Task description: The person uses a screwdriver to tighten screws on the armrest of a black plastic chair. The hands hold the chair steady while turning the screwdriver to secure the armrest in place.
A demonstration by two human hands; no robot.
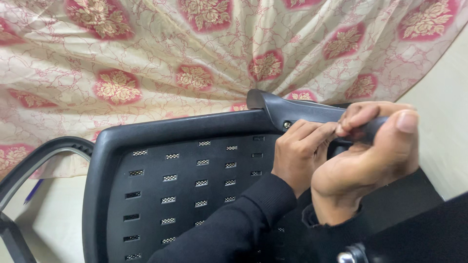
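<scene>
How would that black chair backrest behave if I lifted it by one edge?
The black backrest would probably stay stiff: it looks like moulded plastic with a thick rim. Its rows of slots suggest it is fairly light for its size. The attached armrest, gripped by the right hand, might tip it sideways.

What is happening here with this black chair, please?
A person in black sleeves is working with both hands on a black plastic chair part with rows of small slots, which lies in front of a floral cloth. The right hand grips the dark armrest from the side. The left hand pinches at the spot just beside a small screw where the armrest meets the frame. What the fingers hold there is hidden. Another curved armrest shows at the left.
</scene>
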